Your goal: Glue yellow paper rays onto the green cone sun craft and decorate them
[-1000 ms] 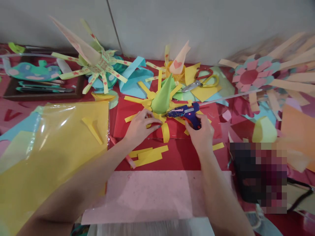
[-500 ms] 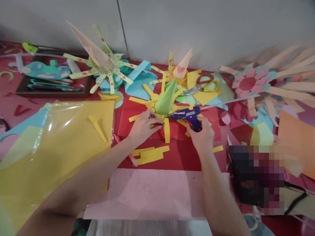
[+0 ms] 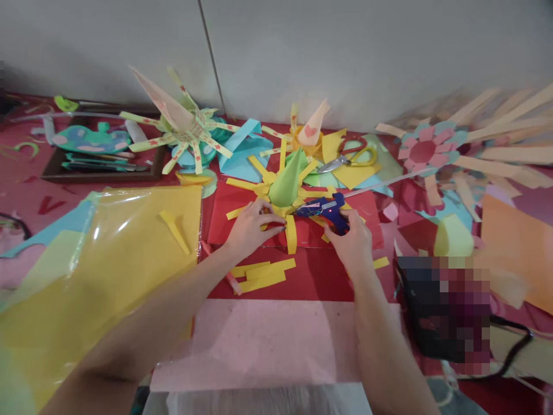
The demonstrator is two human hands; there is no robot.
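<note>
My right hand (image 3: 354, 241) curls closed round the glue gun (image 3: 332, 208), its nozzle beside the yellow paper base (image 3: 281, 211) under the green cone (image 3: 286, 185). My left hand (image 3: 247, 233), fingers partly open, is at that base; its grip is unclear.

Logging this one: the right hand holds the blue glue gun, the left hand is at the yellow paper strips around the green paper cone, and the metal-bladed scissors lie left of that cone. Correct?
Not quite: the head view shows the metal-bladed scissors lying right of the green paper cone. The right hand does hold the blue glue gun, with the left hand at the yellow paper strips.
</note>
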